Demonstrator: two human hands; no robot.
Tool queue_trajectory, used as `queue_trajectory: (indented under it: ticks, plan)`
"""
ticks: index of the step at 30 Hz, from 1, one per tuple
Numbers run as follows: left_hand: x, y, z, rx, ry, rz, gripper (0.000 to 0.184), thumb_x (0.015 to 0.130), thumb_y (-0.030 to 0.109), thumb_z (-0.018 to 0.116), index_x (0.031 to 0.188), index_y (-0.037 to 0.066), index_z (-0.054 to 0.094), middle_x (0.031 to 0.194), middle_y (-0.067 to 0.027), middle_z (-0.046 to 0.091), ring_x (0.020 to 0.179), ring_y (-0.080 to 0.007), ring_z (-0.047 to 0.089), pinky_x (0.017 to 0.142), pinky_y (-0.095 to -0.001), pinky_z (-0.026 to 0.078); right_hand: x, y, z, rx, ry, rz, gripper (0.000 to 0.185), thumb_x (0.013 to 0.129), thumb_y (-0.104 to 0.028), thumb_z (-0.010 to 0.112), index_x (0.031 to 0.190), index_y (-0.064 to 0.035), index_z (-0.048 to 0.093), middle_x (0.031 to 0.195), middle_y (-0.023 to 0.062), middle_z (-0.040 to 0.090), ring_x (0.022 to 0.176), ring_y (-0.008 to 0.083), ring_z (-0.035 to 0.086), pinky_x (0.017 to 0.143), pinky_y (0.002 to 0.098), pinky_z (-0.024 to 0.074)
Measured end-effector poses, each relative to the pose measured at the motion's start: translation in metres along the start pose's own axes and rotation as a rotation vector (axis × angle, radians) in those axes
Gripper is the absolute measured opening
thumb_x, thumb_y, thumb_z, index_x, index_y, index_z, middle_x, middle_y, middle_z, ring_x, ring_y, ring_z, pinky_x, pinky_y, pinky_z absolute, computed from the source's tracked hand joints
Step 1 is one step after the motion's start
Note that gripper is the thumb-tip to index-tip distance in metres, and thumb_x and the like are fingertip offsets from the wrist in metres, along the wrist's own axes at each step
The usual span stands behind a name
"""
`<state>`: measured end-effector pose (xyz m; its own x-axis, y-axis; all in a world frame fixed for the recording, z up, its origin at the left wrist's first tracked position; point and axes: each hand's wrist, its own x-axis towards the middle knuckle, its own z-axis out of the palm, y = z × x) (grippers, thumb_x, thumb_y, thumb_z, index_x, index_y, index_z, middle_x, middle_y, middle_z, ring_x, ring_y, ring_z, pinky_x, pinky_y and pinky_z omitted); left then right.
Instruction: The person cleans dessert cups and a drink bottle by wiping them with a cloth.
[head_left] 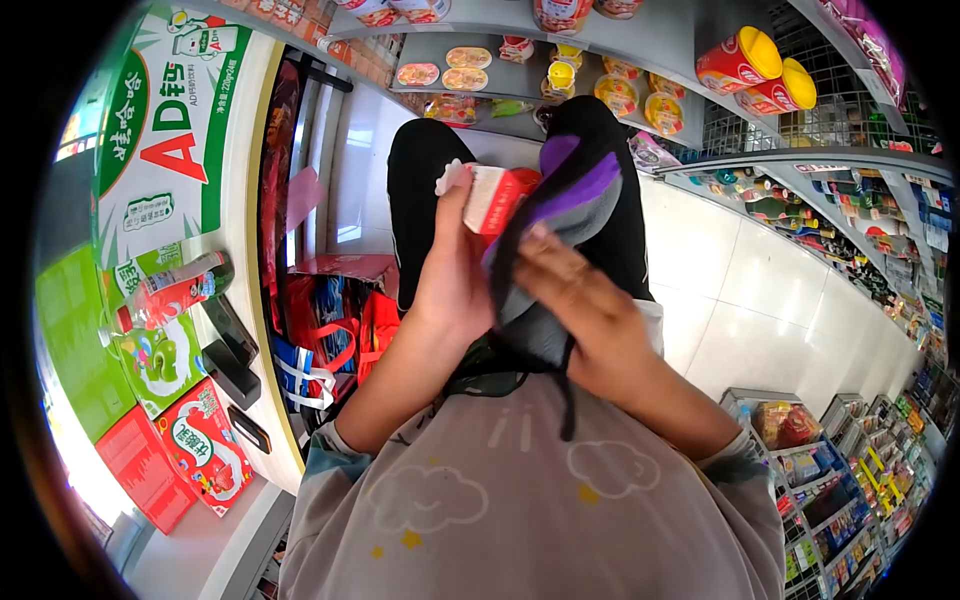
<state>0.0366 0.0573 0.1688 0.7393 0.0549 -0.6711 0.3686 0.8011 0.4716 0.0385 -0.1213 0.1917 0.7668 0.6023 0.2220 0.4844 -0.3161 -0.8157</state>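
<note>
A small red and white box [492, 200] stands upright in my left hand [452, 275], whose fingers are closed round it. A white scalloped piece [452, 178] shows by the fingertips. Against the box lies a soft grey, purple and black fabric item [575, 200]; its exact kind is not clear. My right hand [592, 312] grips its near side, the fingers bent over the grey part and the thumb hidden. From its lower end a thin black strap [568, 405] hangs over the shirt. Both hands are above my lap, between my knees.
At left, a counter [262, 330] bears drink cartons [165, 130], a bottle [175, 295] and a black device [230, 370]. Colourful bags [335, 350] sit beneath it. Shelves [450, 50] of cup noodles stand ahead. More racks [800, 170] line the tiled floor [755, 270] at right.
</note>
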Motion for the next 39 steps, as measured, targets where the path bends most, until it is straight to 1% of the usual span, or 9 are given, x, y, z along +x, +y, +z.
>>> queue_trajectory:
  ticks: [4, 10, 13, 15, 17, 22, 29, 33, 39]
  plan:
    - [0.002, 0.009, -0.014, -0.001, -0.165, -0.012, 0.045, 0.101, 0.049, 0.058, 0.125, 0.011, 0.061, 0.118, -0.0059, 0.069, 0.110, -0.0181, 0.066, 0.096, -0.0342, 0.051, -0.007, 0.003, 0.000, 0.177, -0.086, 0.033, 0.062, 0.076, 0.014, 0.056, 0.136, -0.0004, 0.060, 0.146, 0.0192, 0.056, 0.138, 0.0350, 0.053, 0.113, 0.0413, 0.0436]
    - [0.011, -0.008, -0.047, 0.334, -0.167, 0.451, 0.073, 0.101, 0.065, 0.040, 0.146, 0.008, 0.042, 0.133, -0.0123, 0.061, 0.120, -0.0232, 0.062, 0.103, -0.0374, 0.049, -0.012, 0.020, 0.008, 0.182, 0.036, 0.024, 0.055, 0.079, 0.010, 0.057, 0.132, 0.0007, 0.062, 0.143, 0.0210, 0.059, 0.134, 0.0363, 0.057, 0.111, 0.0400, 0.0458]
    - [0.006, -0.005, -0.041, 0.430, -0.186, 0.399, 0.071, 0.103, 0.063, 0.038, 0.145, 0.006, 0.043, 0.133, -0.0133, 0.061, 0.120, -0.0225, 0.062, 0.105, -0.0377, 0.049, -0.015, 0.019, 0.016, 0.204, 0.117, 0.033, 0.052, 0.077, 0.010, 0.060, 0.128, 0.0011, 0.064, 0.139, 0.0216, 0.061, 0.131, 0.0372, 0.059, 0.111, 0.0406, 0.0457]
    - [0.004, -0.009, -0.044, 0.336, -0.184, 0.371, 0.061, 0.105, 0.051, 0.054, 0.139, 0.001, 0.049, 0.123, -0.0066, 0.064, 0.111, -0.0124, 0.063, 0.093, -0.0301, 0.052, -0.008, 0.010, 0.010, 0.047, 0.077, 0.055, 0.046, 0.079, 0.008, 0.062, 0.124, 0.0017, 0.065, 0.133, 0.0220, 0.064, 0.128, 0.0370, 0.061, 0.109, 0.0422, 0.0473]
    - [-0.002, -0.006, -0.045, 0.680, -0.181, 0.311, 0.052, 0.107, 0.042, 0.055, 0.138, 0.001, 0.049, 0.124, -0.0061, 0.062, 0.111, -0.0105, 0.059, 0.095, -0.0282, 0.049, 0.001, 0.010, 0.009, -0.029, 0.102, 0.036, 0.044, 0.080, 0.008, 0.063, 0.123, 0.0019, 0.066, 0.131, 0.0220, 0.065, 0.127, 0.0374, 0.061, 0.109, 0.0428, 0.0473]
    - [-0.012, -0.006, -0.038, 0.727, -0.409, 0.144, 0.046, 0.107, 0.030, 0.057, 0.141, 0.002, 0.043, 0.127, -0.0051, 0.058, 0.117, -0.0115, 0.053, 0.103, -0.0282, 0.041, 0.012, 0.012, 0.011, -0.029, 0.242, 0.129, 0.041, 0.080, 0.006, 0.067, 0.121, 0.0024, 0.066, 0.127, 0.0209, 0.067, 0.122, 0.0401, 0.063, 0.108, 0.0449, 0.0473]
    - [0.002, -0.016, -0.037, 0.472, -0.121, 0.247, 0.055, 0.109, 0.048, 0.045, 0.138, 0.001, 0.044, 0.128, -0.0092, 0.058, 0.115, -0.0147, 0.057, 0.102, -0.0294, 0.044, 0.004, 0.011, 0.013, -0.014, 0.006, 0.046, 0.058, 0.082, -0.010, 0.077, 0.134, 0.0061, 0.055, 0.140, 0.0280, 0.054, 0.133, 0.0457, 0.051, 0.113, 0.0469, 0.0418]
    - [-0.002, -0.013, -0.037, 0.419, -0.114, 0.089, 0.063, 0.110, 0.057, 0.030, 0.139, 0.004, 0.047, 0.128, -0.0107, 0.060, 0.119, -0.0184, 0.058, 0.103, -0.0317, 0.045, 0.001, 0.015, 0.024, 0.019, 0.003, 0.177, 0.082, 0.082, -0.022, 0.084, 0.143, 0.0097, 0.039, 0.142, 0.0344, 0.045, 0.130, 0.0531, 0.047, 0.112, 0.0490, 0.0407]
    - [-0.002, 0.004, -0.053, 0.459, -0.434, 0.046, 0.064, 0.110, 0.056, 0.031, 0.141, 0.003, 0.049, 0.129, -0.0083, 0.061, 0.122, -0.0181, 0.057, 0.106, -0.0331, 0.042, 0.004, 0.013, 0.012, 0.298, 0.168, 0.344, 0.071, 0.078, -0.011, 0.082, 0.138, 0.0029, 0.048, 0.123, 0.0212, 0.063, 0.112, 0.0332, 0.065, 0.097, 0.0383, 0.0513]
